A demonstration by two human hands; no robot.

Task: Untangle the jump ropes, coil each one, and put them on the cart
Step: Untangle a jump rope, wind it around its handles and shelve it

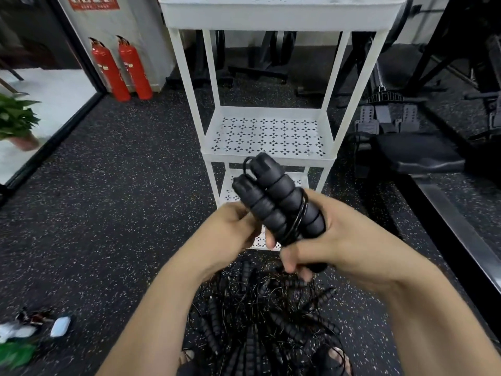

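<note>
Held up in front of the white perforated metal cart [268, 156]: two black ribbed foam handles [276, 202], side by side, thin black cord [296, 223] wound round them. The right hand [339, 240] is curled about the bundle, and the left hand [233, 226] grips its other side. Below, a tangled heap of black jump ropes [260, 316] lies on the speckled floor [108, 213] at the cart's foot.

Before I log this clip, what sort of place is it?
Most likely a gym: speckled rubber flooring, a padded bench beside a machine's foot plates, and a heap of jump ropes.
</note>
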